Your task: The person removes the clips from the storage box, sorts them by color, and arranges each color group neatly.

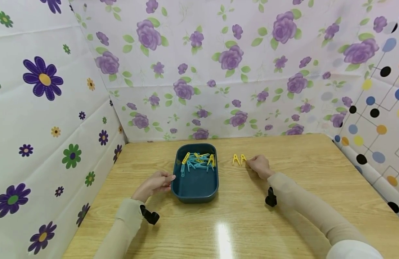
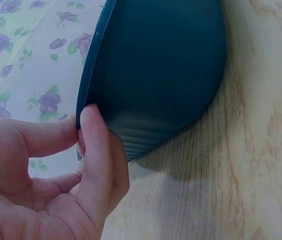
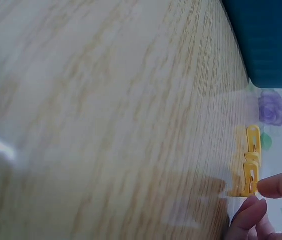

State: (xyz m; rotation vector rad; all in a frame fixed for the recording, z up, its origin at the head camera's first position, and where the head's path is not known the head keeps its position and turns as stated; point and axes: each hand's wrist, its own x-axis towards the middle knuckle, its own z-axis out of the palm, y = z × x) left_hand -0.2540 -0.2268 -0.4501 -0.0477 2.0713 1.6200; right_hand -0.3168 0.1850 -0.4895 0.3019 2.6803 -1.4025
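A dark teal plastic bin stands on the table, holding several blue clothespins and a few yellow ones. My left hand pinches the bin's left rim between thumb and fingers; in the left wrist view the fingertips lie over the wall's edge. To the right of the bin, two yellow clothespins stand side by side, a left one and a right one. My right hand has thumb and finger at the near edge of the right clothespin, pinching it lightly.
The wooden table spreads around the bin, with a bright glare near its front. A flowered cloth hangs behind the table's back edge. Patterned cloths also hang on the left and right sides.
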